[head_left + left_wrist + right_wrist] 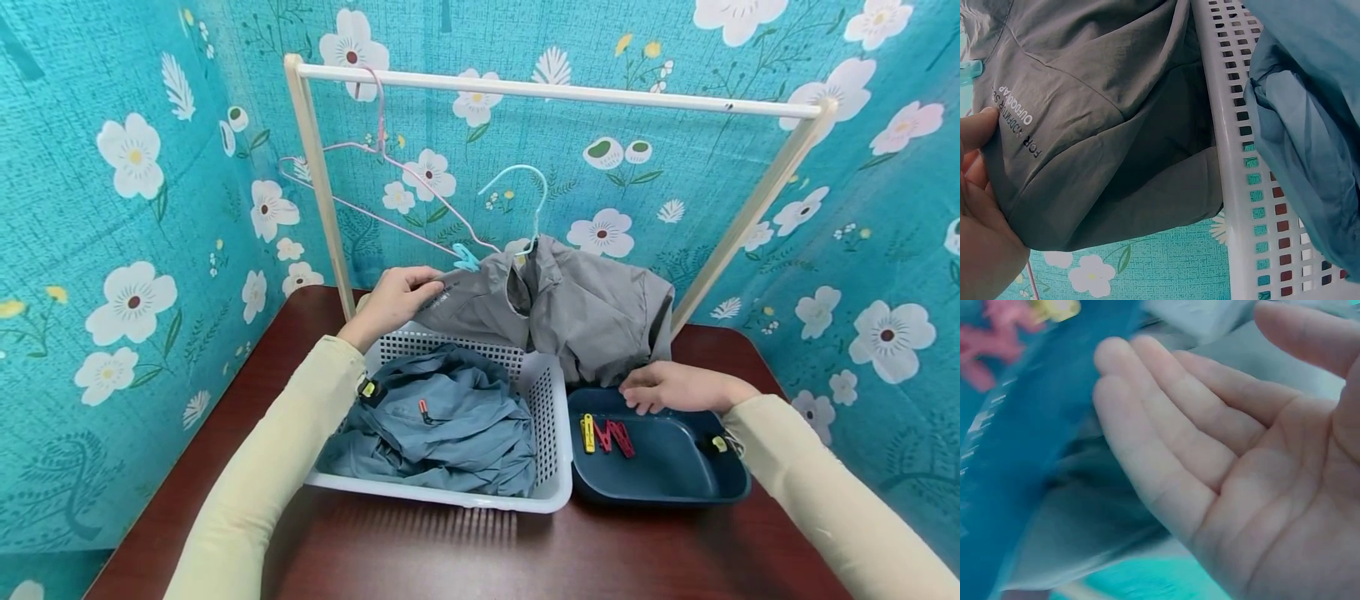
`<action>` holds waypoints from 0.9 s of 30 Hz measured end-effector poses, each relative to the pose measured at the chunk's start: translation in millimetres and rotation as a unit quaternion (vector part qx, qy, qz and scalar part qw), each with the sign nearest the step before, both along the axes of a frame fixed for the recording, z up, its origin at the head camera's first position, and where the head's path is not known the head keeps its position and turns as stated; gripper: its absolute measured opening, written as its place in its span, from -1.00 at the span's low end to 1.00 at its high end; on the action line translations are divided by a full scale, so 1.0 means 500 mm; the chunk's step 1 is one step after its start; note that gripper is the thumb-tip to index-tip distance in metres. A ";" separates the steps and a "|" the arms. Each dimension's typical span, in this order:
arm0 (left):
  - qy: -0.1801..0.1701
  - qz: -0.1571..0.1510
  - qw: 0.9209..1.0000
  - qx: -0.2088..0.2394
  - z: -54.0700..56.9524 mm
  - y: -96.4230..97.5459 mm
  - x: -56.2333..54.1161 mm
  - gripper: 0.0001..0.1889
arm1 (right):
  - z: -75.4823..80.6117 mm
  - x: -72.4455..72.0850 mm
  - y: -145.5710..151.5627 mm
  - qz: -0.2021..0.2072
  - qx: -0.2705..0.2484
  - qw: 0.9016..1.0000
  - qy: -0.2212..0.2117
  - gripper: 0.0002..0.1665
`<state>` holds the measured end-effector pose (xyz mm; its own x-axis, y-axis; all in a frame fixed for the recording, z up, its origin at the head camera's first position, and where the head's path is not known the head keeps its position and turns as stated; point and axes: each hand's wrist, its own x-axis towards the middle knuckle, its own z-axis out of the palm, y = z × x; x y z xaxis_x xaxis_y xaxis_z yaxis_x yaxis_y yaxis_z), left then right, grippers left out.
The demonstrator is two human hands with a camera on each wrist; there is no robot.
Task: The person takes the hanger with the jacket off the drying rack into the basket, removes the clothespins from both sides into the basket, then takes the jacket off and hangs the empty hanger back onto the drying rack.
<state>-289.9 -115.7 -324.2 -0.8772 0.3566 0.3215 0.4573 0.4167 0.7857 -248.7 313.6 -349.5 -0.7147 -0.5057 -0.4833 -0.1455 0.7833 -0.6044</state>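
Observation:
A grey garment (pixel 592 308) hangs around a light blue hanger (pixel 542 196), whose hook stands below the rod in the head view. My left hand (pixel 401 300) pinches the garment's left end between thumb and fingers, beside the printed lettering (pixel 1019 119) in the left wrist view. A light blue clothespin (pixel 465 257) sits at the garment's upper edge, right of that hand. My right hand (pixel 678 387) is over the back of the dark blue bin (pixel 667 497), fingers slightly bent and palm bare in the right wrist view. One yellow clothespin (pixel 587 433) and red clothespins (pixel 621 438) lie inside the bin.
A white basket (pixel 558 433) with bluish clothing (pixel 450 433) stands left of the bin on the dark red table (pixel 420 550). Behind them rises a rack with a white rod (pixel 555 88) and wooden posts. A pink hanger (pixel 381 117) hangs from its left part.

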 end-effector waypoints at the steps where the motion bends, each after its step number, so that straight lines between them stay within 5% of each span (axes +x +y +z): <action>1: 0.000 -0.001 1.000 0.004 -0.001 0.000 0.000 -0.76 | 0.012 0.003 -0.008 0.008 0.000 1.000 0.005 -0.50; 13: 0.019 0.012 1.000 -0.005 -0.021 0.001 -0.018 -0.81 | 0.139 0.034 -0.136 0.079 -0.059 0.987 0.126 -0.58; 27: 0.015 0.006 1.000 -0.008 -0.015 0.010 -0.012 -0.80 | 0.170 0.051 -0.305 0.153 -0.184 0.953 0.186 -0.64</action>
<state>-296.0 -110.7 -331.9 -0.8719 0.3508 0.3417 0.4748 0.4346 0.7653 -223.3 161.1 -264.4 -0.5936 -0.8044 0.0246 -0.5911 0.4151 -0.6916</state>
